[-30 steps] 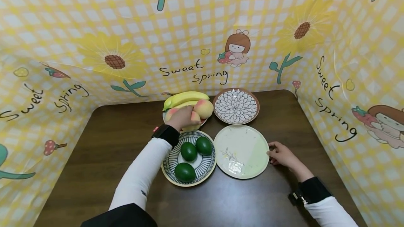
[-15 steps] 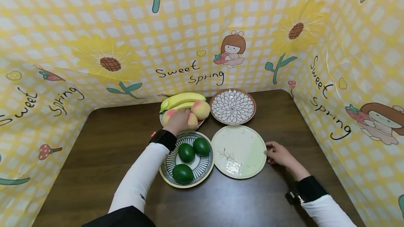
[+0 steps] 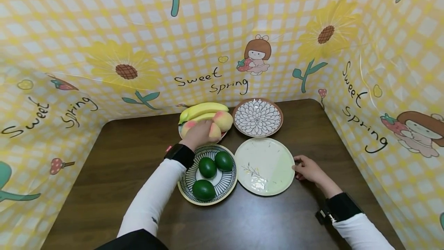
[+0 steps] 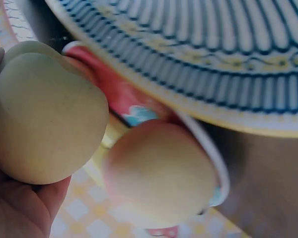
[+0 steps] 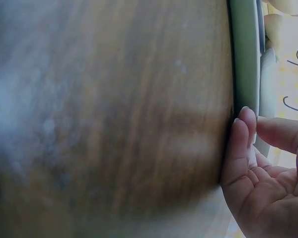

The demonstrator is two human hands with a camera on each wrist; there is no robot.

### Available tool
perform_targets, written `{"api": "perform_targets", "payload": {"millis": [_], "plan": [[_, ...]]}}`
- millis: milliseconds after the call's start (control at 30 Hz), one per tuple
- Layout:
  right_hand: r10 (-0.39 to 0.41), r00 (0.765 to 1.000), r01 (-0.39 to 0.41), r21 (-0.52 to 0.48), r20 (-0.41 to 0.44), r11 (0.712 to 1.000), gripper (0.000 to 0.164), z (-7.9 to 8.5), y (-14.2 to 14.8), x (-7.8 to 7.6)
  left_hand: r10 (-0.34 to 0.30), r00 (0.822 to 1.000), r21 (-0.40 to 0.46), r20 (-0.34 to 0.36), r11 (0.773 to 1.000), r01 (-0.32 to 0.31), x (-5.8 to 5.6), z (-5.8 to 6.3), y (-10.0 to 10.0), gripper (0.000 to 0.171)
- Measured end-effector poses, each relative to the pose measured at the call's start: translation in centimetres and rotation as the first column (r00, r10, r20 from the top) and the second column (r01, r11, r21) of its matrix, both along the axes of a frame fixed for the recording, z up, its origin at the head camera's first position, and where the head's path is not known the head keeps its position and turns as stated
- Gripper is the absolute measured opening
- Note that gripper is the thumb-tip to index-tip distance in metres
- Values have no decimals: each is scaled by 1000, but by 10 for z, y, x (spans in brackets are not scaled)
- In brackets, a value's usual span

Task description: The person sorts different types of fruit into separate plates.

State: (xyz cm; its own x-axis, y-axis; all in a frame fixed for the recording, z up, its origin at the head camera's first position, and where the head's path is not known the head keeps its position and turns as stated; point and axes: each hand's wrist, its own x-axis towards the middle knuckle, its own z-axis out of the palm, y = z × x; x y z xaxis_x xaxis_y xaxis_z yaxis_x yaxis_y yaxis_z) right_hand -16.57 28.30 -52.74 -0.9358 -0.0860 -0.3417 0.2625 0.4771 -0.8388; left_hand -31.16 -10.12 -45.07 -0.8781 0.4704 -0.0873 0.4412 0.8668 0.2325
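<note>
My left hand (image 3: 197,133) grips a peach (image 4: 47,119) over the fruit plate (image 3: 224,135) at the back. Beside that hand, a second peach (image 4: 161,173) sits near the plate's rim, and another peach (image 3: 223,120) lies to its right. Bananas (image 3: 204,108) are behind them. With thumb over the rim and fingers against the side, my right hand (image 3: 310,169) pinches the right edge of a pale green plate (image 3: 270,157). That plate is flat on the table and bears only a printed sprig. My left fingertips are partly hidden in the head view.
In front of the fruit plate, a blue-striped plate (image 3: 227,184) holds dark green egg-shaped fruits (image 3: 204,190). A brown-rimmed plate with a petal pattern (image 3: 257,119) stands at the back. Yellow checked cloth (image 3: 152,41) walls the back and sides of the dark wooden table (image 3: 114,165).
The head view shifts slightly. My left hand stays among the peaches with little movement, and the right hand keeps its place on the pale green plate's edge.
</note>
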Motion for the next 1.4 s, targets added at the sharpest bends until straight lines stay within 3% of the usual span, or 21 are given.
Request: {"api": "perform_targets", "payload": {"millis": [200, 333, 567, 800, 1000, 1167, 1267, 1400], "plan": [[-6, 1000, 6, 2, 3, 1000, 44, -4, 2, 0, -48, 999, 26, 16, 999, 48, 9, 21, 37, 84], [10, 1000, -10, 2, -7, 1000, 45, -6, -2, -2, -93, 995, 73, 23, 993, 91, 21, 24, 69, 82], [11, 1000, -11, -48, -19, 999, 46, -10, -2, -4, -186, 983, 129, 13, 975, 182, 45, 11, 132, 76], [28, 998, -33, -89, -55, 995, 49, -12, 3, -6, -223, 973, 76, -57, 971, 227, 68, -13, 175, 72], [-13, 1000, 12, -40, -15, 999, 46, -2, -5, -3, -219, 961, -48, -169, 976, 214, 78, -37, 196, 76], [-31, 999, 31, -31, -8, 999, 44, -4, -7, -1, -250, 935, -173, -252, 962, 210, 86, -56, 202, 78], [-30, 999, 29, -28, -13, 999, 44, -4, -5, 0, -257, 925, -184, -279, 960, 211, 90, -59, 204, 79], [-30, 999, 30, -33, -11, 999, 44, -1, -2, 3, -250, 943, -174, -219, 961, 214, 94, -51, 206, 80]]}}
